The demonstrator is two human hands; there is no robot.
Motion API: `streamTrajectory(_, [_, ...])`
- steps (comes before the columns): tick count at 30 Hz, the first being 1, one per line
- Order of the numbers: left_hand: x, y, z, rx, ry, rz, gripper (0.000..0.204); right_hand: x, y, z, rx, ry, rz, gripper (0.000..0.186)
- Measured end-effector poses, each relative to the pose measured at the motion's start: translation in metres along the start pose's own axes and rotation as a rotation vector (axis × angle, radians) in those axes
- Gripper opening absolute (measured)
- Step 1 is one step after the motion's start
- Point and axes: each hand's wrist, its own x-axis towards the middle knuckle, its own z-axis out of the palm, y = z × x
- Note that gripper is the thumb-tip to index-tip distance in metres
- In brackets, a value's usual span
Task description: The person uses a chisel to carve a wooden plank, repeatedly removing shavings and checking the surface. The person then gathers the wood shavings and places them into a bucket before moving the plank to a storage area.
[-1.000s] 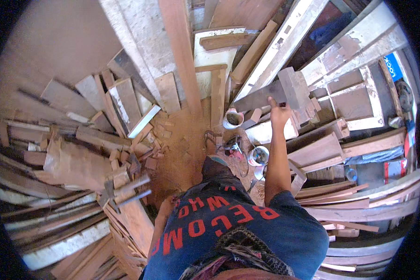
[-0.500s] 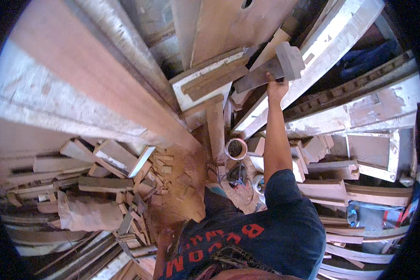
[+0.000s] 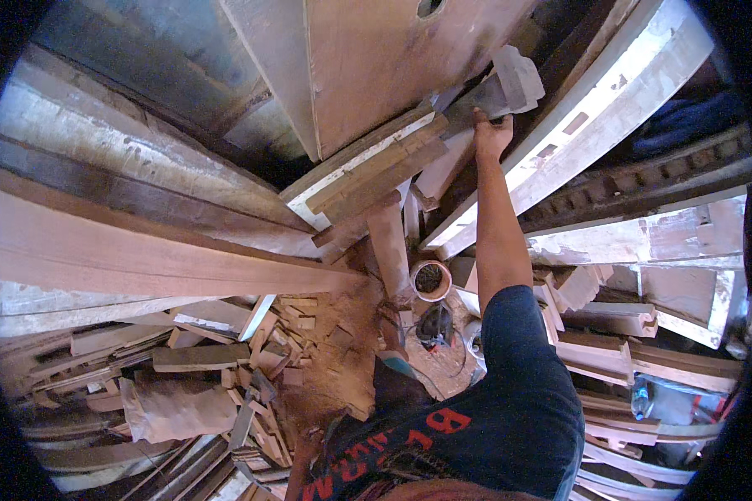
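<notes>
At the far end of my outstretched arm, my right hand [image 3: 494, 135] grips a grey-brown moulded wood piece [image 3: 516, 82] by its near edge. Its thumb lies on the face, and the other fingers are mostly hidden. The piece has a wide stepped end and a flatter part running left, close to a stack of short planks [image 3: 376, 179]. Whether it touches them I cannot tell. Below it a pale board [image 3: 447, 171] leans. My left arm [image 3: 303, 463] hangs low beside my dark shirt; its hand is too dim to make out the fingers.
A long white-painted beam [image 3: 576, 125] slants up right of my hand. Wide boards [image 3: 142, 250] fill the left. A round tub [image 3: 430, 280] stands on the sawdust-covered floor [image 3: 334, 359] near a dark cabled tool [image 3: 434, 326]. Offcuts [image 3: 196, 359] and stacked timber [image 3: 593, 355] lie either side.
My right hand has carried the moulded wood piece slightly farther away, and the piece has turned a little. The view has shifted, so the boards at left appear swung round.
</notes>
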Motion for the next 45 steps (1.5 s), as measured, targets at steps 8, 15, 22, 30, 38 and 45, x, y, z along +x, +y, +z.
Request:
streamTrajectory(8, [-0.001, 0.026, -0.001, -0.077, -0.128, -0.223, 0.02, -0.03, 0.049, 0.036, -0.241, -0.125, 0.12, 0.043])
streamTrajectory(15, [0.007, -0.033, -0.01, 0.66, -0.202, 0.378, 0.027, -0.022, 0.1, 0.025, -0.335, -0.245, 0.125, 0.043])
streamTrajectory(22, [-0.011, -0.002, 0.009, -0.059, -0.089, 0.168, 0.032, -0.02, 0.067, 0.031, -0.574, -0.181, 0.19, 0.057])
streamTrajectory(30, [-0.02, 0.046, 0.017, 0.108, -0.059, -0.057, 0.039, 0.021, -0.002, -0.007, -0.546, -0.157, -0.106, 0.051])
streamTrajectory(38, [-0.003, 0.03, 0.021, 0.304, -0.024, 0.027, 0.034, 0.035, -0.078, -0.005, -0.881, -0.111, 0.061, 0.058])
streamTrajectory(45, [-0.003, 0.039, 0.014, 0.246, -0.016, 0.078, 0.034, 0.04, -0.046, -0.02, -0.977, -0.052, 0.026, 0.054])
